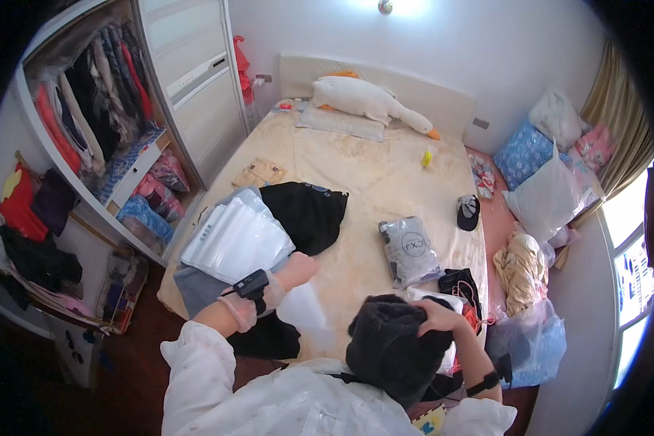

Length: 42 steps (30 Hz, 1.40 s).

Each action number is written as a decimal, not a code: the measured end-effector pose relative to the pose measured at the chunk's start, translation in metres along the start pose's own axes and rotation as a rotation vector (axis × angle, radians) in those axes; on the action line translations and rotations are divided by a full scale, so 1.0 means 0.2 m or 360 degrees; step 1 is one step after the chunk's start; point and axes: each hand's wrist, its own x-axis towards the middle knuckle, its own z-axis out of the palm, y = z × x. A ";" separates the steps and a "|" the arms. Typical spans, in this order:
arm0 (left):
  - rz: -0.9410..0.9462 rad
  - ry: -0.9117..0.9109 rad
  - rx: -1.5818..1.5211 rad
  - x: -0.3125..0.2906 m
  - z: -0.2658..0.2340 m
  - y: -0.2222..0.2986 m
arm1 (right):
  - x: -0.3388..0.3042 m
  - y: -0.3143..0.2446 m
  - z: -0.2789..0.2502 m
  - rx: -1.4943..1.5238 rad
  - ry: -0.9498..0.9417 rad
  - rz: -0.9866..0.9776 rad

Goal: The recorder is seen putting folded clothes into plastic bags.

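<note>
My left hand (296,270) is closed over the middle of the bed's near side. A translucent white plastic bag (304,314), blurred by motion, hangs just below its fingers and seems gripped by them. With my right hand (441,318) I grip the upper edge of a folded dark garment (389,345), thick and soft-looking, held against my front. To the left of my left hand lies a stack of white plastic bags (236,240) on grey and black clothing. A black garment (309,218) spreads out behind that stack.
On the bed (356,167) lie a bagged grey garment (408,251), a black cap (468,213) and a goose plush (363,100). Stuffed bags (548,192) crowd the right floor. An open wardrobe (94,109) and a clothes-laden rack (40,254) stand at left.
</note>
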 end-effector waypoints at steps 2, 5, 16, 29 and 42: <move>-0.0327 0.0118 -0.0150 -0.03 0.04 -0.02 | -0.11 0.02 -0.09 0.0255 0.0088 0.0038; -0.0313 0.0005 -0.0259 -0.11 -0.05 0.04 | -0.29 0.08 -0.21 0.0266 0.0417 0.0141; -0.0701 -0.0079 -0.0807 -0.27 -0.12 0.68 | 0.02 0.67 0.16 0.1205 0.0380 -0.0023; -0.0667 0.0168 -0.1828 -0.60 0.09 0.64 | 0.48 0.12 0.66 -0.0229 0.0328 0.0367; -0.1014 0.0241 -0.2443 -0.45 0.08 0.44 | 0.49 -0.11 0.77 -0.1296 0.0065 -0.1042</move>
